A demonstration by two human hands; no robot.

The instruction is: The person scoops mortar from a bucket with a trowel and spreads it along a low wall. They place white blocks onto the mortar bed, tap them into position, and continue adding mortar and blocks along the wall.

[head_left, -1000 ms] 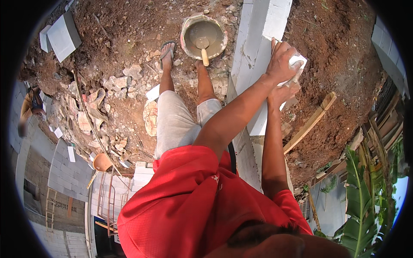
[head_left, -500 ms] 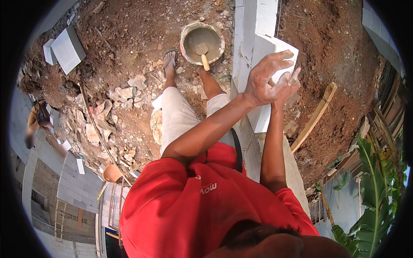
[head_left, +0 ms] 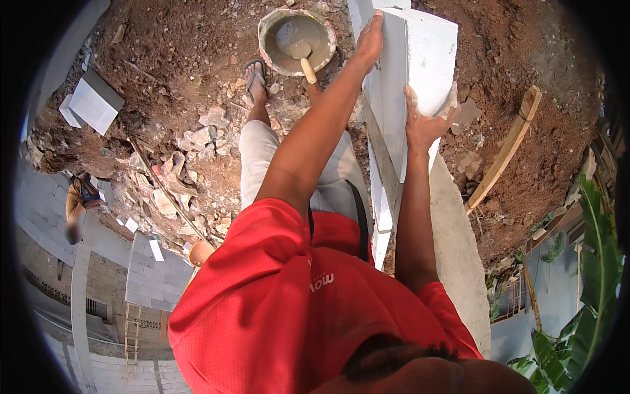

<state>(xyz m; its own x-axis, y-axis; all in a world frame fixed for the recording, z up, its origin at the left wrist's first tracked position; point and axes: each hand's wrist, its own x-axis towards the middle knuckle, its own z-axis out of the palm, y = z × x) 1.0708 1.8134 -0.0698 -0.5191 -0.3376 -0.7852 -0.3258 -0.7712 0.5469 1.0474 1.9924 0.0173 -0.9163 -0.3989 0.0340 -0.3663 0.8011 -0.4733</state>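
A large white building block sits at the top of a narrow pale wall. My left hand presses against the block's left side near its far end, fingers together and stretched along it. At the near end, my right hand grips the block, with the thumb on one side and fingers apart on the other. How the block's underside meets the wall is hidden. Left of the wall stands a round bucket of grey wet mortar, with a wooden-handled trowel resting in it.
Loose white blocks lie on the dirt at far left, and stone rubble is nearer. A long stick crosses it. Right of the wall lies a wooden plank. Another person is at the left edge; banana leaves hang lower right.
My left hand has moved away from the right hand to the block's far left side. The right hand now grips the near end. The view has shifted, and more of the block shows.
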